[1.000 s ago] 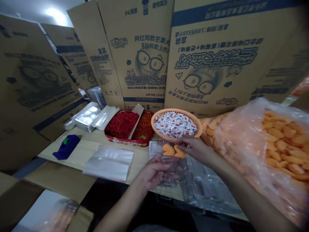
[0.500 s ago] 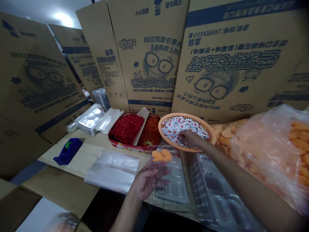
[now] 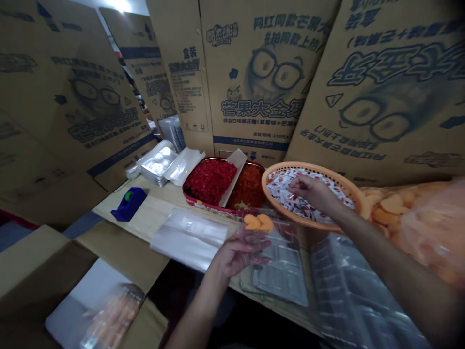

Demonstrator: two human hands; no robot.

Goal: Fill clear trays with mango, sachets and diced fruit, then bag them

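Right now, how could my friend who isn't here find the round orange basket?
Start at the big cardboard boxes standing behind the table. In front of them, next to a red tray of chopped red and orange bits, sits the basket. It alone holds small white-and-red packets, and a right hand is touching them.

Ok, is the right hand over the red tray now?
No, the right hand is over the small white packets in the orange basket, beside the red tray.
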